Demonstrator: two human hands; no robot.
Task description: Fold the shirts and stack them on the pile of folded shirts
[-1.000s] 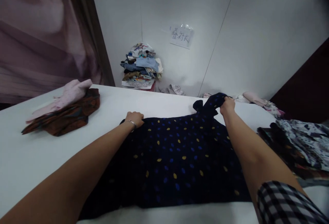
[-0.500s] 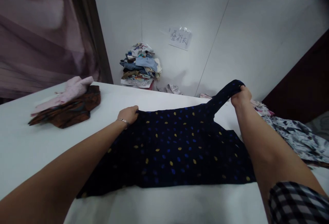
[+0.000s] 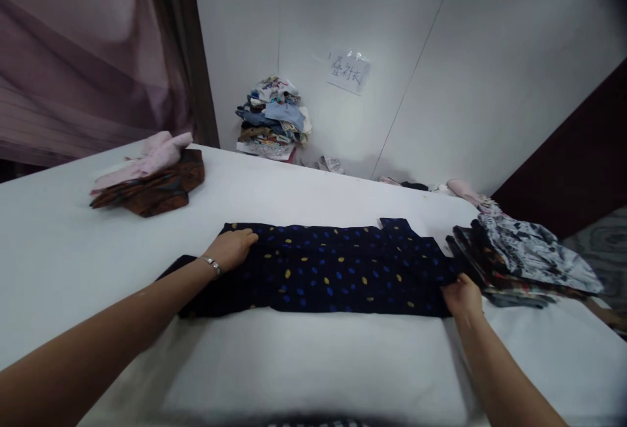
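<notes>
1. The white surface (image 3: 304, 195) reaches from in front of you towards the pale wall (image 3: 274, 15), with a pinkish curtain (image 3: 93, 55) at the far left.
2. Your dark shirt (image 3: 323, 277), spotted blue and yellow, lies in the middle of the surface, running left to right between your hands. Half a second ago a strip of it was raised at the right; now that part is down, and the cloth shows as a flatter, narrower band. That seems to leave its right end in better order, though a dark piece juts out at the left.
3. To your right, a black-and-white garment (image 3: 536, 254) tops some folded clothes (image 3: 519, 298), close to the shirt's end.
4. Beyond the far edge, a heap of clothes (image 3: 274, 117) stands by the wall.
5. Farther left on the surface, a pink garment (image 3: 159, 156) lies over a brown one (image 3: 161, 192).
6. Your hands are well apart. The right (image 3: 458, 288) has come down and pinches the shirt's right end; the left (image 3: 235, 247) is on its upper left part, but you cannot tell whether it grips or only presses.
7. A silvery bracelet (image 3: 214, 265) circles your left wrist.
</notes>
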